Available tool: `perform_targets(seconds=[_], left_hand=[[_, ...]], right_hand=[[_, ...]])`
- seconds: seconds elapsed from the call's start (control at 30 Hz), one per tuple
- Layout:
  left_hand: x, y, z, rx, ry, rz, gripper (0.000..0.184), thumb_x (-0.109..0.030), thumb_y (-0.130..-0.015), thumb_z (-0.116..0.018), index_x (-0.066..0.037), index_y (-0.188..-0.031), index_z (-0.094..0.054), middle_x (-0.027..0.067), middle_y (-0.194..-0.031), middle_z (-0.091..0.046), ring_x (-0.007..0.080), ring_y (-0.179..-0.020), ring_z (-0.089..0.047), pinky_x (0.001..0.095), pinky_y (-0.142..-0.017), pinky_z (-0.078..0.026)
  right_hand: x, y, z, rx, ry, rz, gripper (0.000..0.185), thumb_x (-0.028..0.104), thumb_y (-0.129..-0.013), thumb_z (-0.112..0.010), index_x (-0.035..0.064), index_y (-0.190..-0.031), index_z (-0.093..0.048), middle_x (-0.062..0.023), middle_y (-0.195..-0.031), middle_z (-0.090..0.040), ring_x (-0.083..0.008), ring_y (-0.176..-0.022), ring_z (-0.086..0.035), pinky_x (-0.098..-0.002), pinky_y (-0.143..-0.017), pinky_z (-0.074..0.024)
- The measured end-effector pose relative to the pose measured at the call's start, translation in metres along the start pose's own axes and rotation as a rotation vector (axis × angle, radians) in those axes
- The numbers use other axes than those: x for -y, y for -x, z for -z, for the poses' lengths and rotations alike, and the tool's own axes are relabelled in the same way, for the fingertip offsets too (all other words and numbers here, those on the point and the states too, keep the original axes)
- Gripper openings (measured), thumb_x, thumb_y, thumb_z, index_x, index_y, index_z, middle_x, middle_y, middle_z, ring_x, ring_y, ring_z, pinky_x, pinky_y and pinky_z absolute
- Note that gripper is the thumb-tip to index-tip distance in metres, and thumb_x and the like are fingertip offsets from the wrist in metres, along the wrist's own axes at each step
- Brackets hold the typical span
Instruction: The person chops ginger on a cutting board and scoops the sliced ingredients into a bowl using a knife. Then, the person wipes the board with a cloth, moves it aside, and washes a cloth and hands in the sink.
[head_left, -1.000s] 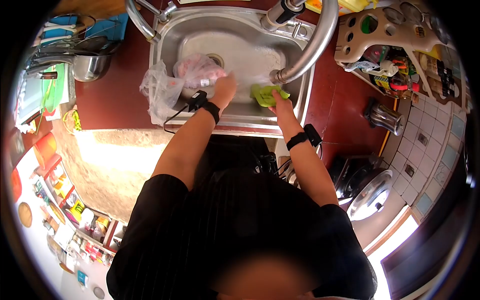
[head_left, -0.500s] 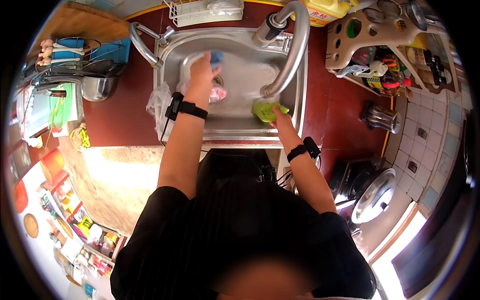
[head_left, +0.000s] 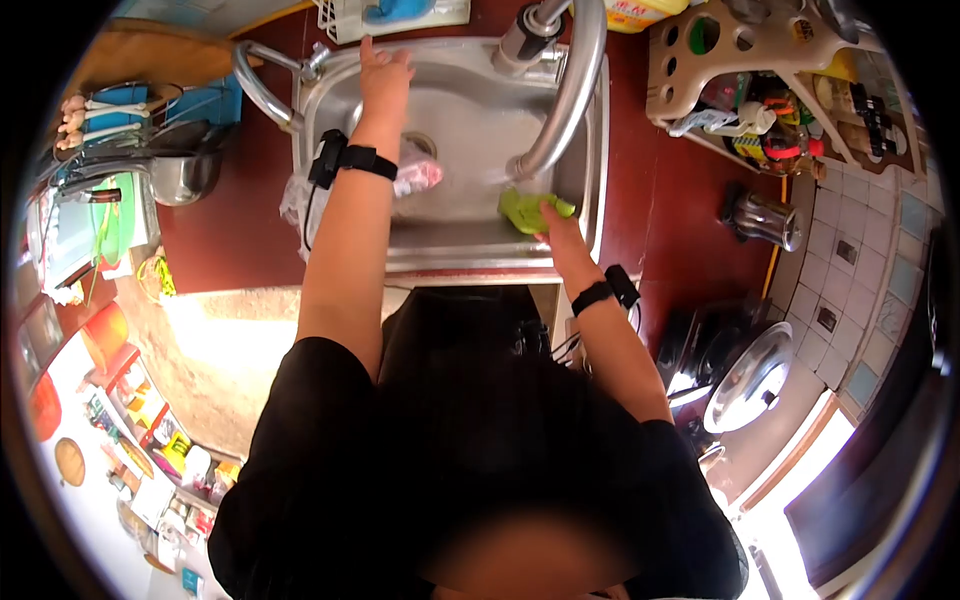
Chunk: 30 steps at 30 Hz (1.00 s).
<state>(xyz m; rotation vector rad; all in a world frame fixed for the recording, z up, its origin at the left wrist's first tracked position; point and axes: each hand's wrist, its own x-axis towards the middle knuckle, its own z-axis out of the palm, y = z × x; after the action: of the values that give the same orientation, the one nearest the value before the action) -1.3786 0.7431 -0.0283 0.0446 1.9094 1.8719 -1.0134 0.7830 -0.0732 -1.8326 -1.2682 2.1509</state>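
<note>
My left hand (head_left: 385,82) reaches over the back left of the steel sink (head_left: 480,255), its fingers apart and nothing in them. Just beyond it, a blue item (head_left: 398,10) lies in a white rack (head_left: 345,22) behind the sink. My right hand (head_left: 561,228) grips a bright green, crumpled thing (head_left: 528,210) in the sink's front right corner, below the faucet spout (head_left: 530,165). Something pink in a clear plastic bag (head_left: 420,174) lies near the drain, partly hidden by my left forearm.
A second, curved faucet (head_left: 262,90) stands at the sink's back left. Pans (head_left: 185,175) are on the left. A beige shelf (head_left: 715,50) with bottles, a metal canister (head_left: 765,217) and a glass lid (head_left: 750,378) stand on the right.
My left hand has moved away from the bag to the sink's back edge. The blue item it carried half a second ago now lies in the rack. My right hand has stayed at the green thing.
</note>
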Motion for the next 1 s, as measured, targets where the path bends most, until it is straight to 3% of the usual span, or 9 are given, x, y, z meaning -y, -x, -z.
perform_targets(seconds=[0.03, 0.1, 0.2, 0.33, 0.47, 0.5, 0.6, 0.9, 1.0], left_hand=[[0.04, -0.008, 0.031, 0.01, -0.51, -0.142, 0.069, -0.02, -0.088, -0.069, -0.003, -0.148, -0.04, 0.0237, -0.136, -0.055, 0.0353, -0.121, -0.058, 0.045, -0.102, -0.048], [0.071, 0.018, 0.078, 0.222, -1.348, 0.006, 0.064, -0.024, -0.087, -0.068, -0.002, -0.144, -0.047, 0.0264, -0.135, -0.056, 0.0402, -0.125, -0.054, 0.0494, -0.106, -0.043], [0.107, 0.082, 0.129, 0.391, -1.8, -0.088, 0.058, -0.027, -0.09, -0.06, -0.005, -0.142, -0.05, 0.0284, -0.131, -0.057, 0.0422, -0.109, -0.063, 0.0501, -0.092, -0.051], [0.131, 0.098, 0.144, 0.43, -1.682, -0.097, 0.04, -0.023, -0.091, -0.054, -0.008, -0.127, -0.061, 0.0222, -0.11, -0.068, 0.0406, -0.089, -0.069, 0.0494, -0.076, -0.056], [0.136, 0.083, 0.135, 0.479, -1.507, -0.245, 0.035, -0.024, -0.092, -0.055, -0.011, -0.123, -0.065, 0.0161, -0.092, -0.073, 0.0383, -0.088, -0.07, 0.0481, -0.075, -0.057], [0.129, 0.095, 0.124, 0.418, -1.485, -0.376, 0.023, -0.022, -0.091, -0.057, -0.012, -0.105, -0.071, 0.0164, -0.089, -0.072, 0.0356, -0.083, -0.07, 0.0477, -0.073, -0.056], [0.131, 0.123, 0.095, 0.672, -1.428, -0.505, 0.019, -0.021, -0.09, -0.059, -0.013, -0.102, -0.071, 0.015, -0.083, -0.071, 0.0359, -0.079, -0.069, 0.0487, -0.069, -0.055], [0.15, 0.165, 0.038, 0.855, -1.36, -0.519, 0.02, -0.018, -0.09, -0.059, -0.009, -0.104, -0.07, 0.015, -0.09, -0.07, 0.0342, -0.083, -0.068, 0.0469, -0.07, -0.053], [0.138, 0.174, 0.032, 0.579, -1.198, -0.838, 0.019, -0.013, -0.087, -0.059, -0.01, -0.1, -0.072, 0.02, -0.099, -0.066, 0.038, -0.095, -0.064, 0.0477, -0.08, -0.051]], right_hand=[[0.002, 0.006, 0.001, 0.025, 0.053, 0.04, 0.041, 0.035, -0.095, -0.064, 0.0004, -0.118, -0.066, -0.0062, -0.11, -0.068, -0.0154, -0.099, -0.065, -0.0265, -0.076, -0.0557], [0.015, 0.006, -0.008, -0.024, 0.009, -0.053, 0.041, 0.034, -0.095, -0.064, 0.0015, -0.12, -0.064, -0.0057, -0.115, -0.066, -0.0155, -0.104, -0.063, -0.0274, -0.079, -0.0557], [0.016, 0.005, -0.011, -0.016, -0.015, -0.056, 0.039, 0.033, -0.095, -0.064, 0.0031, -0.121, -0.063, -0.0052, -0.115, -0.066, -0.0153, -0.104, -0.064, -0.028, -0.08, -0.0556], [0.011, 0.0, -0.009, -0.033, -0.006, -0.066, 0.04, 0.032, -0.095, -0.065, 0.003, -0.122, -0.062, -0.0056, -0.115, -0.066, -0.0154, -0.104, -0.064, -0.0285, -0.08, -0.0558], [0.007, 0.0, -0.002, -0.006, 0.033, -0.037, 0.042, 0.034, -0.095, -0.064, 0.0024, -0.122, -0.063, -0.0065, -0.115, -0.066, -0.0159, -0.103, -0.064, -0.029, -0.081, -0.0565], [0.005, -0.001, -0.004, -0.029, 0.006, -0.037, 0.043, 0.035, -0.094, -0.065, 0.0018, -0.121, -0.063, -0.0066, -0.114, -0.067, -0.0163, -0.103, -0.065, -0.0286, -0.081, -0.0565], [0.003, -0.004, -0.002, -0.02, -0.014, -0.024, 0.044, 0.035, -0.094, -0.065, 0.0013, -0.122, -0.063, -0.0065, -0.113, -0.067, -0.0162, -0.102, -0.065, -0.0282, -0.081, -0.0566], [0.041, 0.005, 0.002, -0.179, -0.091, 0.082, 0.033, 0.026, -0.091, -0.07, 0.0028, -0.114, -0.066, -0.0083, -0.105, -0.068, -0.019, -0.098, -0.066, -0.0307, -0.073, -0.0581], [0.058, 0.021, -0.002, -0.115, -0.288, 0.11, 0.031, 0.022, -0.091, -0.068, 0.0018, -0.114, -0.065, -0.0098, -0.106, -0.068, -0.0203, -0.098, -0.066, -0.0327, -0.078, -0.0575]])
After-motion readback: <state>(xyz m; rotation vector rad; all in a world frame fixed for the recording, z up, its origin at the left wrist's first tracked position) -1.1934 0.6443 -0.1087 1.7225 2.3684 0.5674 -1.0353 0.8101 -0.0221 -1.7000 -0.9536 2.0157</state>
